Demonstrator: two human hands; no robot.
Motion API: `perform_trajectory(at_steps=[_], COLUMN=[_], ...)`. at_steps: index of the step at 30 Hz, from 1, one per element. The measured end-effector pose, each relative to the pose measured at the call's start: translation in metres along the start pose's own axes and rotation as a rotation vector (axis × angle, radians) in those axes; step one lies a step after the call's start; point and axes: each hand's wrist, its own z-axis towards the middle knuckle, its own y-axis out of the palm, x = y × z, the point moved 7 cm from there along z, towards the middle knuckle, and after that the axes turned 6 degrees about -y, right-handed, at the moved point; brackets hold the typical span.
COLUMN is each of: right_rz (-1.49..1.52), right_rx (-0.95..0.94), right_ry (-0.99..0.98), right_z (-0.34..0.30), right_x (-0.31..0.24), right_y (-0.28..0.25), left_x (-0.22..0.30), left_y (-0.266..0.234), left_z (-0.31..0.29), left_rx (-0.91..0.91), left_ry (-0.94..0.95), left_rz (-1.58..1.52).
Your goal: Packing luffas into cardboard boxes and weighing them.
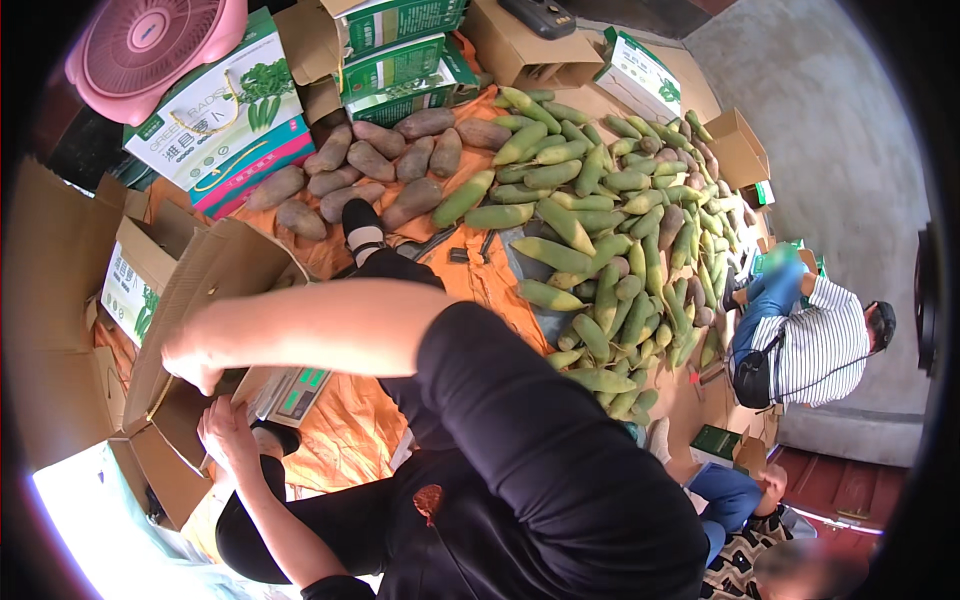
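Observation:
An open brown cardboard box [215, 262] stands at the left, close to my legs. My right hand [195, 355] is over this box, its arm reaching across from the right; the fingers point down and are blurred. Just below it, at the box's near edge, my left hand [228, 435] has its fingers curled upward. Whatever lies between the left fingers is too small to make out. Beside the hands, a scale [293, 395] with a green display sits on the orange sheet [350, 435], partly behind my right forearm.
A large pile of green radishes [600, 230] covers the middle floor. Several brownish-red radishes [375, 160] lie farther left. Printed cartons [215, 115] and a pink fan [150, 50] stand at the far left. Two people work at the right, one in a striped shirt [820, 345].

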Motion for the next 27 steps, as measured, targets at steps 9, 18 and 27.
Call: perform_trajectory(at_steps=[9, 18, 27], right_rz=[0.274, 0.107, 0.193], right_rx=[0.953, 0.893, 1.041], right_ry=[0.573, 1.692, 2.056], right_z=[-0.311, -0.588, -0.684], right_x=[0.147, 0.232, 0.206], right_y=[-0.081, 0.180, 0.237], left_x=[0.016, 0.013, -0.013], left_y=[-0.001, 0.000, 0.011], left_z=[0.005, 0.005, 0.002], left_rx=[-0.002, -0.008, -0.032], left_ry=[-0.005, -0.079, -0.094], left_rz=[0.001, -0.051, -0.018])
